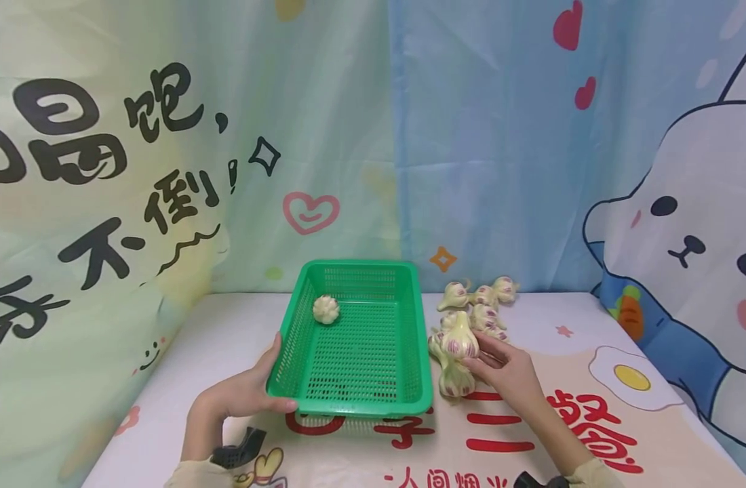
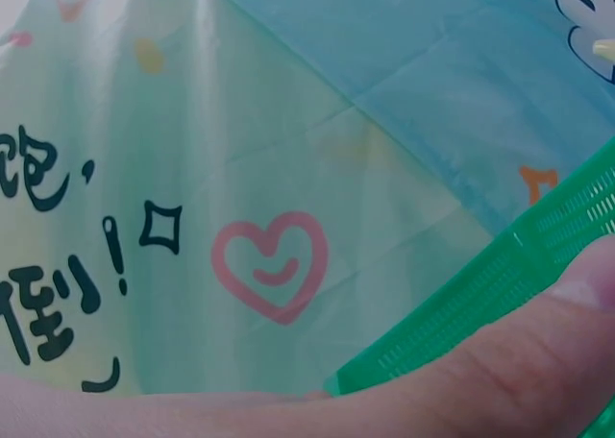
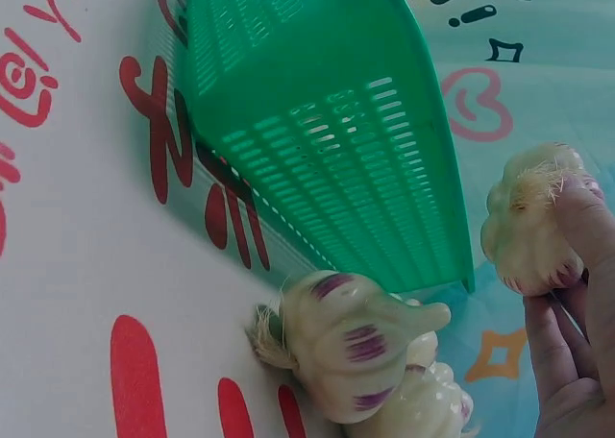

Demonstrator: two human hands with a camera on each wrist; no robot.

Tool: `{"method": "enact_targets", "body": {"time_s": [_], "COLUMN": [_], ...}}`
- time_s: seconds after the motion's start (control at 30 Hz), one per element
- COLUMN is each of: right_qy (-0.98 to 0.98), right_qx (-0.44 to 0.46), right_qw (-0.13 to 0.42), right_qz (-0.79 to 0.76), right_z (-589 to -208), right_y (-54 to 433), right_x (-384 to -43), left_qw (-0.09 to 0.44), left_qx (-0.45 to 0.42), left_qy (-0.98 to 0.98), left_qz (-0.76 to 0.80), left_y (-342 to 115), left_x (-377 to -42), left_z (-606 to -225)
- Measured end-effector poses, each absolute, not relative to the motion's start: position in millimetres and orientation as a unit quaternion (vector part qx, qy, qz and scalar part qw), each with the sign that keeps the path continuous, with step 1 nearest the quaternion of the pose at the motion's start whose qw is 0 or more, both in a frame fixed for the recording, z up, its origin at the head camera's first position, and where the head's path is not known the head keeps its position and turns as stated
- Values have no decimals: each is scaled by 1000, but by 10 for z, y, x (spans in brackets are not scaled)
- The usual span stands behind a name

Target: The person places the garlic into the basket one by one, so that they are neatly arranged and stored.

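Observation:
My left hand (image 1: pixel 241 394) grips the front left corner of a green plastic basket (image 1: pixel 361 408), with the thumb by the front rim. One garlic bulb (image 1: pixel 326 310) lies inside, toward the back left. To the basket's right, my right hand (image 1: pixel 512 374) pinches another garlic bulb (image 1: pixel 460 339) between thumb and fingers. The right wrist view shows that bulb (image 3: pixel 530 229) from its root end, raised over more garlic (image 3: pixel 351 347). In the left wrist view, the left thumb (image 2: pixel 500 376) covers part of the basket's rim.
Several garlic bulbs (image 1: pixel 484 316) lie in a loose group right of the basket, some overlapping. The table's printed cloth (image 1: pixel 562 369) carries red lettering and a fried egg picture. A patterned curtain (image 1: pixel 348 135) hangs behind the table.

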State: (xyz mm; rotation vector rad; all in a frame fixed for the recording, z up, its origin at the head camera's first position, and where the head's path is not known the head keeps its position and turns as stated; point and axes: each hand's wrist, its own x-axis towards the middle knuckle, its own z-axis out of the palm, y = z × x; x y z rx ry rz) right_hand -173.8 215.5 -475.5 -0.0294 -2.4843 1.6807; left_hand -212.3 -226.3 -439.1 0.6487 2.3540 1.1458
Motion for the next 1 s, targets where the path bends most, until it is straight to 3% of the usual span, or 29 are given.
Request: {"method": "enact_targets", "body": {"time_s": [1.0], "right_qy": [-792], "right_qx": [83], "right_qw": [36], "right_qz": [604], "right_z": [-4547], "right_y": [1607], "right_x": [-2456], "left_qw": [208], "left_qx": [237], "left_qy": [856], "left_qz": [410], "left_y": [-2242], "left_x": [-2118], "left_z": [-4383]}}
